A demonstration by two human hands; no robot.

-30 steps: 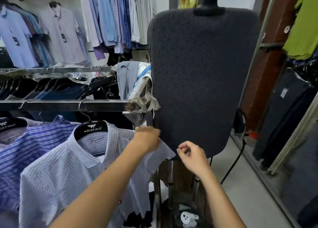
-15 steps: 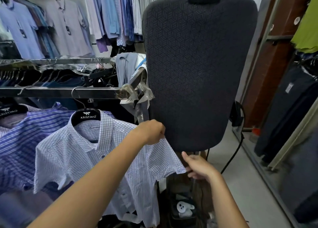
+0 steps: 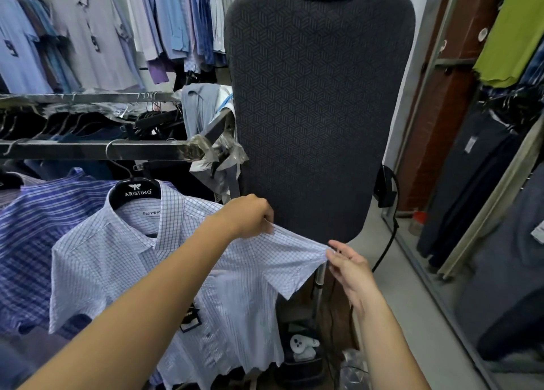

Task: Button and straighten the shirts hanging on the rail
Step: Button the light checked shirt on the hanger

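Two hands hold one sleeve (image 3: 291, 254) of the checked shirt (image 3: 123, 260). The left hand (image 3: 250, 216) is curled, with its fingertips pinching the upper fold of the sleeve close to the shoulder. The right hand (image 3: 350, 267) pinches the sleeve hem between thumb and fingertips, and its other fingers are loosely extended. The sleeve is drawn out flat between the two grips and points to the right.

The shirt hangs on a black hanger (image 3: 137, 191) marked ARISTINO, hooked over the metal rail (image 3: 88, 148). It is the last garment at the right end of the rail. The collar is open at the top. A dark tag (image 3: 190, 319) hangs against the shirt front below the left forearm. A striped shirt (image 3: 32, 227) hangs just beside it on the left, overlapping its far sleeve.

A dark padded board (image 3: 318, 110) stands upright directly behind the stretched sleeve. A black cable (image 3: 388, 242) runs down the board's right side to the floor. Further shirts hang on the wall racks behind.
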